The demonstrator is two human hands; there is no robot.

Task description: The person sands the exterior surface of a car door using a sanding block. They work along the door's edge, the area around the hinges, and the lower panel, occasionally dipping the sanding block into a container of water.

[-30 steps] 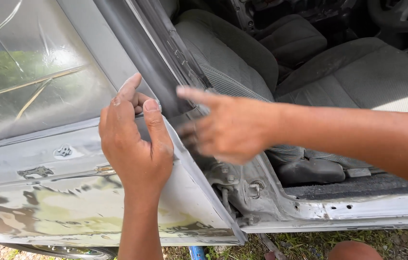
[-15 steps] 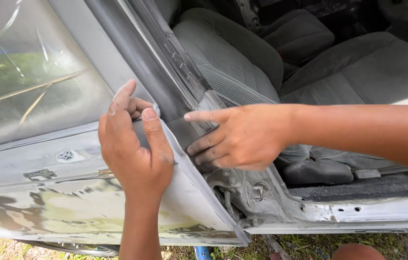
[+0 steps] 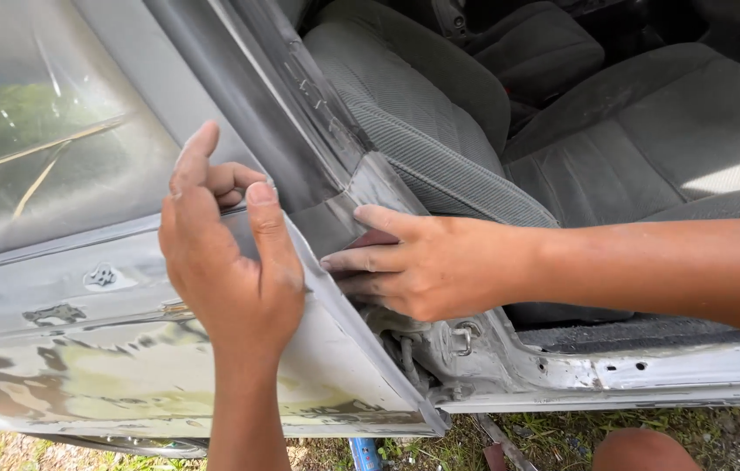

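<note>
Two hands, left hand (image 3: 230, 262) and right hand (image 3: 427, 266), press the door (image 3: 82, 349) edge, which runs diagonally.

No packages, labels, signs or screens anywhere in view

2 bare, sleeveless forearms, dusty fingers (image 3: 265, 218)

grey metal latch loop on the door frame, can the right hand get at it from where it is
Probably yes. The grey metal latch loop sits exposed just below the right hand, with nothing covering it; the left hand rests on the silver car door, clear of it.
</note>
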